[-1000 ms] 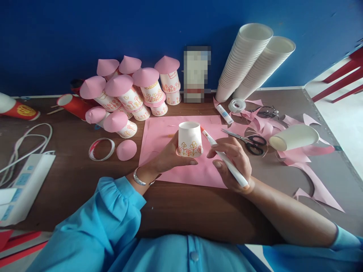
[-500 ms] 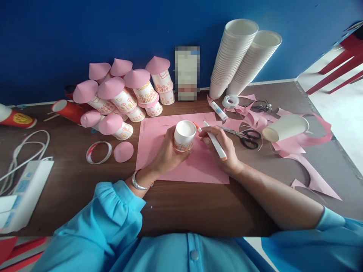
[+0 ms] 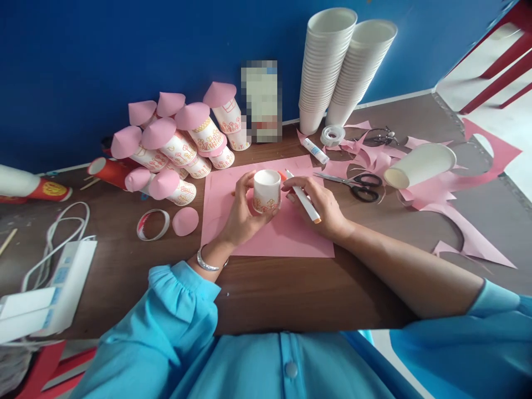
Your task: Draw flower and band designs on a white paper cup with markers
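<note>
In the middle, my left hand (image 3: 246, 213) is wrapped round a small white paper cup (image 3: 266, 191), its mouth facing up. Orange and red flower drawings run around the cup's lower part. My right hand (image 3: 320, 208) grips a white marker (image 3: 306, 203) with an orange end, close to the cup's right side. An orange-red tip (image 3: 283, 175) shows between those fingers and the cup; what it belongs to is mostly hidden. Beneath both hands lies a pink paper sheet (image 3: 291, 244).
Cups with pink paper cones (image 3: 193, 117) stand at back left. Stacked white cups (image 3: 328, 66) lean by the blue wall. Scissors (image 3: 359, 184), a glue stick (image 3: 316, 151), clear tape (image 3: 332, 135), pink scraps (image 3: 477, 233) and a lying cup (image 3: 421, 165) are right; a power strip (image 3: 68, 282) is left.
The whole view has shifted a little. My left hand has turned the cup slightly, so more of its orange flowers show. The marker stays in my right hand beside the cup.
</note>
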Demonstrator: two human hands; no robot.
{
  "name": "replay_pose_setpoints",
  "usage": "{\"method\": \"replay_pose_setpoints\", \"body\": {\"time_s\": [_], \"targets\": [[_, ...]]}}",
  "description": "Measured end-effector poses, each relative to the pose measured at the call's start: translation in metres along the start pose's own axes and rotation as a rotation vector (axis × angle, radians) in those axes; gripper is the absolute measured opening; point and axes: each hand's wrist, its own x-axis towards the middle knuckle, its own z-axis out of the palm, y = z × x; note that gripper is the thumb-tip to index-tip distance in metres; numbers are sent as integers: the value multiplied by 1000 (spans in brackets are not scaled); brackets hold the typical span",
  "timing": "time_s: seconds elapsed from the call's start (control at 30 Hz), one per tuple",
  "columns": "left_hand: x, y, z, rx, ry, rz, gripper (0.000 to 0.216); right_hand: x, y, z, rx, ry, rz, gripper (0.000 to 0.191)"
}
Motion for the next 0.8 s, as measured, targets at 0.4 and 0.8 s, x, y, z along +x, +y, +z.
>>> {"method": "replay_pose_setpoints", "body": {"time_s": [0.4,0.8], "targets": [[-1,7,-4,-251,20,-76,75,-2,3,4,37,24,11,23],[4,8,-4,-491,61,-144,56,-3,0,1,34,22,14,23]]}}
